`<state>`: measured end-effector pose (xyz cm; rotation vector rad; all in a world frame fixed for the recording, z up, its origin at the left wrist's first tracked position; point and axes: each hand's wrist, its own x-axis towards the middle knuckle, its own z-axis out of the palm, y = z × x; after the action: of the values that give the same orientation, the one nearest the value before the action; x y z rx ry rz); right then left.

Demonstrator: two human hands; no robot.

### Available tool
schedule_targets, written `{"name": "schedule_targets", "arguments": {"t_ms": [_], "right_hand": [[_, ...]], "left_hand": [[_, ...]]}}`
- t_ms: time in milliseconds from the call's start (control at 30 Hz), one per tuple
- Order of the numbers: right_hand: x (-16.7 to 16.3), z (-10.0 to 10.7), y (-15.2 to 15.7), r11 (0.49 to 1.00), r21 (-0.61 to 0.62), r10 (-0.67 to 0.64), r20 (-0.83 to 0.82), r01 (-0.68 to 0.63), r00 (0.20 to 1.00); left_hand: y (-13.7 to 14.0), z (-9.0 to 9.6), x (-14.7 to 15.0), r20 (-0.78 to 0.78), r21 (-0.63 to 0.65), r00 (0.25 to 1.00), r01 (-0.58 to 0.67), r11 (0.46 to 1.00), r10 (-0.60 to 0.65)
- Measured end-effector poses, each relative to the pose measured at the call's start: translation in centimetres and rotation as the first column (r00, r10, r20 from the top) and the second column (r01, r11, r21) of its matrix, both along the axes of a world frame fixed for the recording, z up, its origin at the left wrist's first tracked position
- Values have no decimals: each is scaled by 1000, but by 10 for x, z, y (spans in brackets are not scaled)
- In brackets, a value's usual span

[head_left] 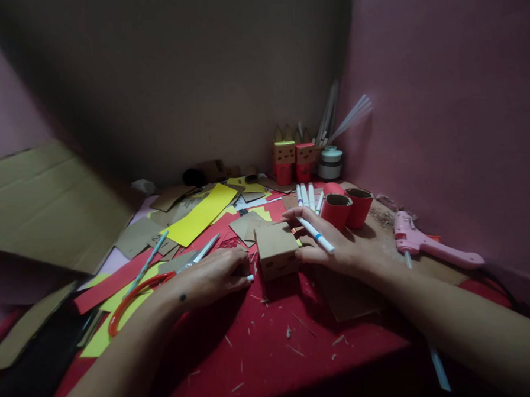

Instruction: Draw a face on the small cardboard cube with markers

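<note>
A small cardboard box (276,248) stands on the red tabletop between my hands, with dark markings faintly visible on its front. My right hand (332,245) holds a white marker (313,234) with a blue band, and its fingers rest against the box's right side. The curled fingers of my left hand (222,269) are just left of the box; a small white piece like a marker cap (250,278) pokes out by the thumb. Scissors (141,294) with orange handles lie beside my left forearm.
Paper and cardboard scraps cover the left and back. Red tubes (336,209), several white markers (307,195) and a pink glue gun (431,243) lie to the right. Two red box-headed figures (284,156) and a jar (330,162) stand behind. A large cardboard sheet (47,210) leans left.
</note>
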<state>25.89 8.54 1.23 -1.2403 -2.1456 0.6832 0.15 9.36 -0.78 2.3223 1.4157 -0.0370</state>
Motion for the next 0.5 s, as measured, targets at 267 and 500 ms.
{"name": "schedule_targets", "arguments": {"t_ms": [267, 500], "right_hand": [[-3, -5, 1, 1000, 7, 2, -24, -2, 1000], [0, -22, 8, 997, 30, 78, -305, -72, 949]], "left_hand": [[-4, 12, -5, -1, 12, 999, -52, 999, 52], [-7, 27, -18, 221, -72, 975, -18, 997, 34]]}}
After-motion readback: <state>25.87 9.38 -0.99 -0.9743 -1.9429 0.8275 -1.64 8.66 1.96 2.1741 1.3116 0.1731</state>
